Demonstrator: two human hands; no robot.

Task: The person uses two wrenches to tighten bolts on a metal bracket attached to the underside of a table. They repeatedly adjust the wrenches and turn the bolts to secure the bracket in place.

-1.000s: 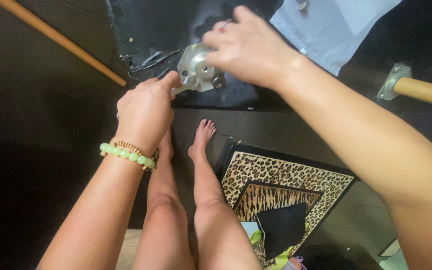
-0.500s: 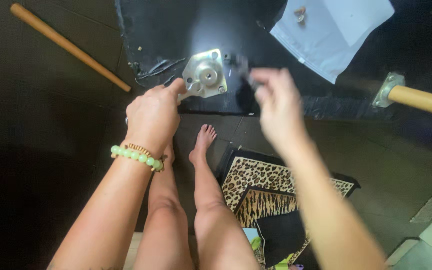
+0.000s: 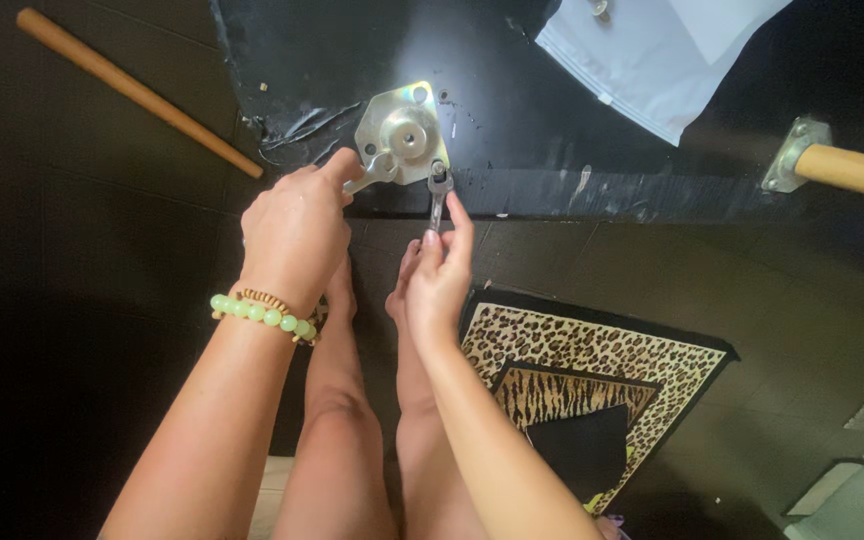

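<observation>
Metal: one mounting plate (image 3: 399, 133), one wrench (image 3: 438, 195), two wooden legs (image 3: 134, 89).

The mounting plate (image 3: 399, 135) is bright, shiny metal, and the small wrench (image 3: 438, 192) looks like duller grey metal. The board (image 3: 512, 90) beneath is glossy black, with scuffed, torn film near its edge. The two legs (image 3: 132, 88) (image 3: 857, 172) are smooth pale wood, the bag (image 3: 652, 60) is thin clear-white plastic, and the mat (image 3: 592, 380) is matt printed cloth.
</observation>
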